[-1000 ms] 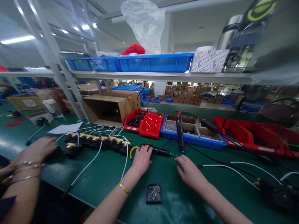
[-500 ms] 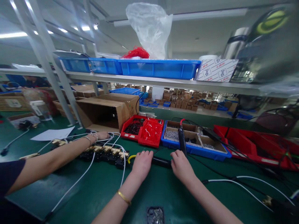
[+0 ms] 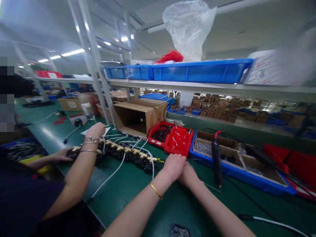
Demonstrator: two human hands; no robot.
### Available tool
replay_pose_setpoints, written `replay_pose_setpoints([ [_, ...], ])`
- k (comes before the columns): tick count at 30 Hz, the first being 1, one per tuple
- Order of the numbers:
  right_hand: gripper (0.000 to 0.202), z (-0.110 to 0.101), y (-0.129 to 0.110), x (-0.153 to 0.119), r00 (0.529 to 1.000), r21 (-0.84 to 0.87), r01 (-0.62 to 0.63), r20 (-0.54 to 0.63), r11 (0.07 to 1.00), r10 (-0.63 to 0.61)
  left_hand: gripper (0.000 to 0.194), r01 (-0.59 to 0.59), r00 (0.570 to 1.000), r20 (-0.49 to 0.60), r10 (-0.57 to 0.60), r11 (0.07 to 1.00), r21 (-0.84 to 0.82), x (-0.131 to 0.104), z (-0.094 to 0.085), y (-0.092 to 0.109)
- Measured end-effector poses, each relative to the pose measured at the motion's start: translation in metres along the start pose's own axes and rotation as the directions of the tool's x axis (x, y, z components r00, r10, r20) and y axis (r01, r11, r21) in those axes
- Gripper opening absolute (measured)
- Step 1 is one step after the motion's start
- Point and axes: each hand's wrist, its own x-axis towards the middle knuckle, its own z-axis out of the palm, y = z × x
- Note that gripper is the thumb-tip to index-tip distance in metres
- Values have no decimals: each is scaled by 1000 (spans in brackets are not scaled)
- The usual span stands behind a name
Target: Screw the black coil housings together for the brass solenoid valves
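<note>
My left hand (image 3: 174, 167) and my right hand (image 3: 189, 175) are together over the green table, fingers closed and touching. What they grip is mostly hidden. A short yellow piece (image 3: 160, 160) shows beside my left fingers, and a thin rod (image 3: 211, 187) extends to the right from beside my right wrist. Left of my hands lies a row of black parts with brass fittings (image 3: 134, 153), with white cables over it. A black tool with a red top (image 3: 216, 161) hangs upright to the right of my hands, its tip pointing down.
Behind my hands are red bins (image 3: 179, 140) and a blue divided tray (image 3: 256, 182). An open cardboard box (image 3: 155, 115) stands further left. A co-worker's hands (image 3: 98, 130) are at the row's left end. A small dark part (image 3: 180, 230) lies near the front edge.
The view has turned left. My hands have come together, and the black cylinder seen between them before is now hidden. The co-worker's raised hand has moved to the row's left end.
</note>
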Motion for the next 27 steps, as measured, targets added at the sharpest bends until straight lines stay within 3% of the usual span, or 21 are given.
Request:
replay_pose_setpoints([
  [3,33,-3,5,5,996,30,85,-2,996,-85,27,-77,992,-99,73,996,-34,-39,-14,1],
  [6,34,-14,19,-2,998,54,37,-58,998,-34,34,-84,955,-294,43,988,-129,-92,-23,-18],
  [8,35,-23,32,-6,996,78,10,-87,997,-3,29,52,882,-445,-157,970,-238,-130,-22,-42],
  [10,36,-30,43,-6,995,99,3,-101,995,7,29,313,756,-471,-453,884,-347,-164,-17,-69],
  [12,35,-30,50,-3,995,103,23,-98,994,-13,29,459,677,-447,-584,811,-363,-192,-11,-96],
  [14,32,-22,54,-1,996,96,49,-78,994,-41,27,543,641,-416,-645,765,-347,-213,-7,-119],
  [20,36,23,64,-5,1000,-3,-2,-17,1000,2,27,706,569,-355,-742,662,-252,-238,-22,-174],
  [23,39,34,76,-1,999,-88,-32,-35,996,29,18,751,580,-276,-767,634,-184,-234,-42,-208],
  [27,35,39,90,6,997,-164,-46,-73,985,34,28,804,569,-192,-799,590,-72,-218,-80,-266],
])
